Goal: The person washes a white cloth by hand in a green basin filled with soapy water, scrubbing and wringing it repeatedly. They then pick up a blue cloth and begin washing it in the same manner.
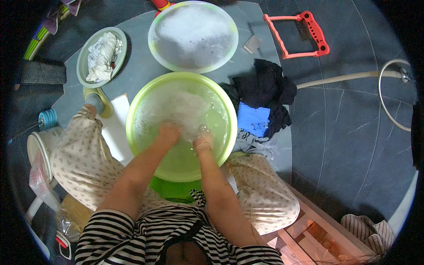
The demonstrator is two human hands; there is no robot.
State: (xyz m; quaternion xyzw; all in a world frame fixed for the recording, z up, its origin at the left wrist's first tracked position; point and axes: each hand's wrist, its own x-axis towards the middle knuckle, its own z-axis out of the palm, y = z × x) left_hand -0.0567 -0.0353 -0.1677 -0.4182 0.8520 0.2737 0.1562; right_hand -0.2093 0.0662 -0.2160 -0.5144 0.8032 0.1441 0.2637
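Note:
A round light-green basin (132, 96) of sudsy water stands between my knees. In the water is a pale cloth (185, 102), blurred by the surface. My left hand (169, 131) grips its near left part, wrist at the waterline. On the near right side my right hand (203, 141), with a thin bracelet at the wrist, holds the same cloth. Water and fabric hide most of my fingers. Bubbles and splashes show around the right hand.
Beyond stands a second basin (193, 69) of foamy water. A small oval basin (81, 71) holds white cloth (102, 58). Dark clothes (265, 82), a blue garment (253, 117) and grey fabric (253, 144) lie at right. A shower hose (347, 78) and red plastic frame (314, 33) lie farther right.

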